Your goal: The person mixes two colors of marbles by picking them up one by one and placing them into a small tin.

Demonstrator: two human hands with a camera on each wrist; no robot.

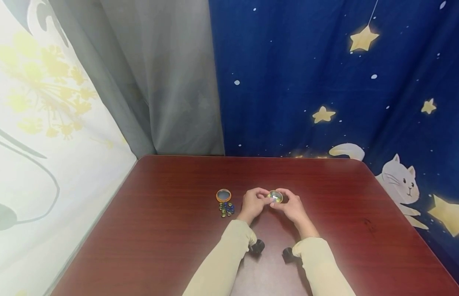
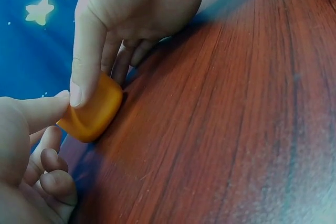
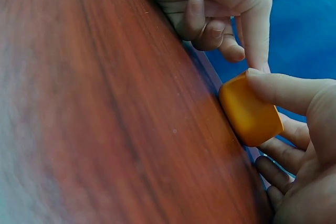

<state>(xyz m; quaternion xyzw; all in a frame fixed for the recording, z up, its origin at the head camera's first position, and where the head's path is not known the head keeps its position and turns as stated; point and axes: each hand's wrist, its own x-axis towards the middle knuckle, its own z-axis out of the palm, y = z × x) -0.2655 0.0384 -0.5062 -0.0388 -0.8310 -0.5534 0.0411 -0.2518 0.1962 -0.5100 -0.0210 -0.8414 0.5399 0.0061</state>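
The right hand [image 1: 293, 207] grips the orange bowl [image 3: 249, 111] at three o'clock, thumb and fingers round its wall; the left hand [image 1: 253, 204] pinches its rim towards nine. The bowl sits between them, on or just above the surface [image 1: 170, 255]. It looks light, stiff and smooth, perhaps slippery; opposed wall holds should suit.

Held cup [image 3: 249, 113]: solid orange ext. 2nd cup [image 1: 223, 200]: orange rim, gry. int. Beads [image 1: 223, 211]: mixed blu. & yel.-grn. Surface [image 1: 170, 230]: dk. red-brn. w/ darker wood-grain streaks. Sleeves [image 1: 222, 261]: pale crm. Wrist cams [image 1: 257, 247]: blk. Plain drape [image 1: 181, 78]: gry. Starry drape [image 1: 281, 82]: dp. blu. w/ yel. stars [image 1: 364, 39], wht. dots, pale gry.-wht. cat [image 1: 397, 183]. Floral drape [image 1: 66, 176]: wht. w/ yel. floral motif [image 1: 52, 84], gry. leaf & stem.
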